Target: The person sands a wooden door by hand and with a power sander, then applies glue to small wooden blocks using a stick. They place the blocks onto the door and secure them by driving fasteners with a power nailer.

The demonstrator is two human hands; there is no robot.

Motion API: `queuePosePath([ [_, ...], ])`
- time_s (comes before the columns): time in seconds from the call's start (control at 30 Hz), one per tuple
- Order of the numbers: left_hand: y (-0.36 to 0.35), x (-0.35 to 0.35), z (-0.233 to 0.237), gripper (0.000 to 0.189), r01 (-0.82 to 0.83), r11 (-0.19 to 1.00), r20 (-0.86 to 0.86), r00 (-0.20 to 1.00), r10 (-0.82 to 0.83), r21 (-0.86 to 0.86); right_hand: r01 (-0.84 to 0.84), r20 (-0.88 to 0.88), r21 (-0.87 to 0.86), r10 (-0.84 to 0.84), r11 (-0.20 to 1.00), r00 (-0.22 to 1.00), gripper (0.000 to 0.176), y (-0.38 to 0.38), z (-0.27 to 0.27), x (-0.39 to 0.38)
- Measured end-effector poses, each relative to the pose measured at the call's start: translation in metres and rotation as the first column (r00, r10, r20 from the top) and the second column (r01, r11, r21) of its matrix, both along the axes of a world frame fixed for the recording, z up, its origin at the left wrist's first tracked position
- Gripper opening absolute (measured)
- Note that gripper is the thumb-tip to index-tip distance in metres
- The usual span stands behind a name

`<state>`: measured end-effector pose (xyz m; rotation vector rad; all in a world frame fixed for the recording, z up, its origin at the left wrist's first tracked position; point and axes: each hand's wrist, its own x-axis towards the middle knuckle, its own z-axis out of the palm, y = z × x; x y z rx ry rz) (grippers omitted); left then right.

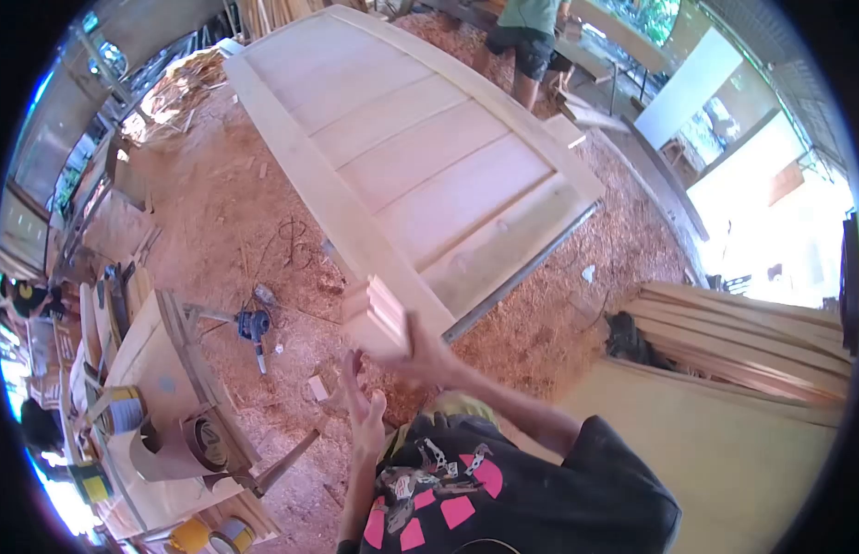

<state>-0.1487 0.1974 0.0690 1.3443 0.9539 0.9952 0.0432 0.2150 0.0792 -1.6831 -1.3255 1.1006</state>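
My right hand [426, 356] grips a short grooved wooden block [378, 319], its stepped end pointing up, held just off the near corner of a large panelled wooden door [374, 235]. Below and to the left of the block is my left hand [364, 399], open, with fingers apart and fingertips close under the block's lower edge. The door lies flat, raised above the shavings-covered floor, and stretches away from me. A small offcut [318, 388] rests on the floor left of my left hand.
A blue power tool [253, 324] with a cord lies on the floor to the left. Nearer is a workbench [157, 369] bearing a sandpaper roll [203, 443] and cans. Stacked boards [734, 337] stand at right beside a large sheet [669, 452]. Another person [524, 42] stands beyond the door.
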Motion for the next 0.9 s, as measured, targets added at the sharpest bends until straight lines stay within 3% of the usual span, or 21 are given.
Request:
queuePosePath([
  [0.03,-0.004,0.003,-0.001,0.092,0.015,1.000,-0.020,1.000,-0.016,-0.010,0.069,0.262,-0.117,-0.036,0.991,0.964,0.086,0.013,-0.018,0.023],
  [0.1,-0.015,-0.001,-0.016,0.089,-0.012,0.993,-0.075,0.997,0.003,-0.119,0.153,0.570,-0.003,-0.124,0.988,0.812,0.082,0.031,-0.065,0.061],
  [0.17,-0.026,-0.019,-0.049,0.079,-0.004,0.991,-0.184,0.983,-0.021,-0.135,0.193,0.675,0.073,-0.191,0.979,0.713,0.084,0.044,-0.106,0.091],
  [0.2,-0.033,-0.027,-0.061,0.073,-0.062,0.982,-0.224,0.974,0.020,-0.179,0.218,0.662,0.070,-0.209,0.973,0.720,0.084,0.050,-0.132,0.100],
  [0.27,-0.040,-0.035,-0.062,0.055,-0.150,0.937,-0.259,0.963,0.067,-0.315,0.180,0.774,-0.002,-0.112,0.984,0.623,0.085,0.056,-0.174,0.115],
  [0.3,-0.043,-0.040,-0.070,0.055,-0.163,0.932,-0.272,0.960,0.074,-0.324,0.170,0.768,-0.015,-0.097,0.985,0.633,0.085,0.054,-0.179,0.118],
  [0.37,-0.049,-0.063,-0.092,0.048,-0.159,0.927,-0.397,0.918,0.012,-0.340,0.208,0.887,-0.017,-0.081,0.978,0.455,0.090,0.052,-0.192,0.107],
  [0.4,-0.048,-0.065,-0.083,0.047,-0.090,0.941,-0.345,0.938,-0.030,-0.327,0.130,0.870,-0.057,-0.014,0.990,0.493,0.088,0.054,-0.251,0.117],
  [0.43,-0.044,-0.064,-0.080,0.046,-0.061,0.952,-0.290,0.956,-0.030,-0.299,0.137,0.795,0.008,-0.089,0.991,0.599,0.083,0.046,-0.304,0.126],
  [0.47,-0.047,-0.067,-0.082,0.045,-0.051,0.962,-0.341,0.939,-0.045,-0.268,0.200,0.779,0.074,-0.182,0.977,0.600,0.068,0.047,-0.277,0.125],
  [0.5,-0.047,-0.069,-0.083,0.044,-0.063,0.970,-0.396,0.918,-0.037,-0.236,0.149,0.709,0.197,-0.246,0.969,0.661,0.083,0.039,-0.330,0.135],
  [0.53,-0.040,-0.061,-0.058,0.044,-0.086,0.954,-0.290,0.957,-0.001,-0.286,-0.056,0.606,0.372,-0.196,0.927,0.771,0.076,0.039,-0.334,0.150],
  [0.57,-0.039,-0.060,-0.031,0.044,-0.082,0.957,-0.257,0.966,0.008,-0.279,-0.018,0.507,0.330,-0.161,0.944,0.847,0.069,0.052,-0.270,0.136],
  [0.6,-0.040,-0.067,-0.007,0.043,-0.053,0.962,-0.226,0.974,-0.010,-0.270,-0.003,0.591,0.254,-0.153,0.967,0.792,0.074,0.053,-0.254,0.140],
  [0.63,-0.043,-0.083,0.011,0.043,-0.190,0.949,-0.246,0.961,0.127,-0.253,0.058,0.730,0.146,-0.148,0.988,0.668,0.079,0.054,-0.238,0.128],
  [0.7,-0.046,-0.113,0.043,0.048,0.086,0.970,-0.052,0.994,-0.101,-0.228,0.185,0.881,0.005,-0.092,0.983,0.465,0.090,0.047,-0.211,0.113],
  [0.73,-0.050,-0.134,0.059,0.051,0.063,0.982,-0.070,0.995,-0.077,-0.178,0.174,0.902,0.022,-0.095,0.985,0.422,0.092,0.049,-0.216,0.113],
  [0.8,-0.073,-0.182,0.077,0.048,-0.158,0.984,-0.025,0.987,0.156,-0.081,0.144,0.924,0.051,-0.101,0.988,0.368,0.094,0.053,-0.219,0.122],
  [0.87,-0.105,-0.245,0.088,0.040,-0.428,0.902,0.193,0.883,0.429,-0.046,0.186,0.916,-0.091,0.009,0.978,0.400,0.095,0.052,-0.201,0.112],
  [0.9,-0.129,-0.278,0.081,0.031,-0.715,0.699,0.039,0.699,0.714,0.013,0.168,0.918,-0.084,0.011,0.982,0.397,0.095,0.054,-0.200,0.110],
])
